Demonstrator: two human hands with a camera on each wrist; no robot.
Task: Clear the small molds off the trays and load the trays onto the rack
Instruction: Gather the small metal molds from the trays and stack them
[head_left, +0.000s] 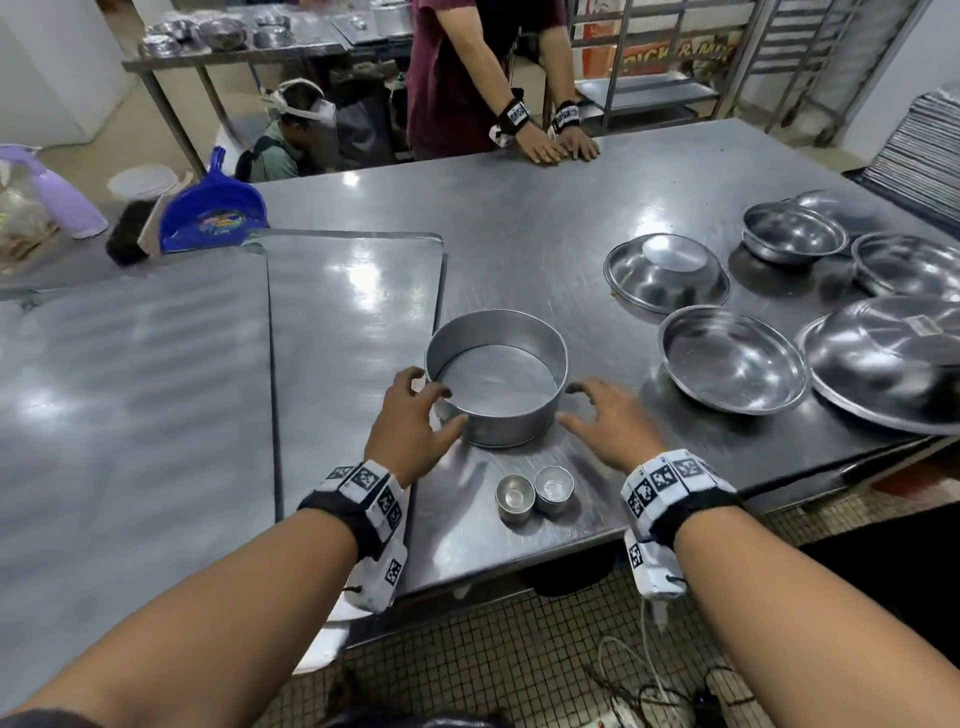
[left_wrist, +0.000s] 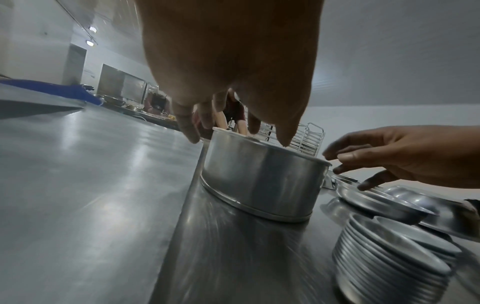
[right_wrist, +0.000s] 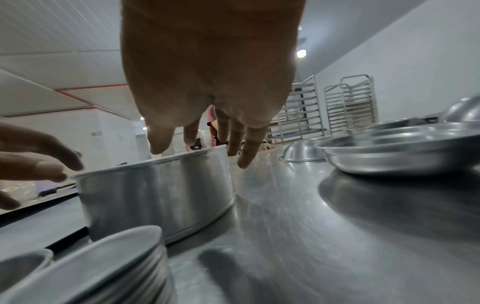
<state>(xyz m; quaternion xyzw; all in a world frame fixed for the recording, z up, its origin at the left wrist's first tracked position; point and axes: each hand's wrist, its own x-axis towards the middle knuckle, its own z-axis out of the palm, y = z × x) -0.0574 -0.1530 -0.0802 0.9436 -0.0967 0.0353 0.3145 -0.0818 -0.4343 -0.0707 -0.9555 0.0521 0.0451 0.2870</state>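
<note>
Between spread hands (head_left: 410, 415), round aluminium pan (head_left: 498, 379)

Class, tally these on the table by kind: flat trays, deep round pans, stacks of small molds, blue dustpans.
flat trays: 2
deep round pan: 1
stacks of small molds: 2
blue dustpan: 1
Total: 6

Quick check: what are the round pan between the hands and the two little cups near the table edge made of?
Round pan: looks like aluminium, with a dull, matte grey wall and only soft reflections. Cups: probably thin aluminium too, light grey with brighter bottoms. The table is glossier, likely brushed stainless steel.
</note>
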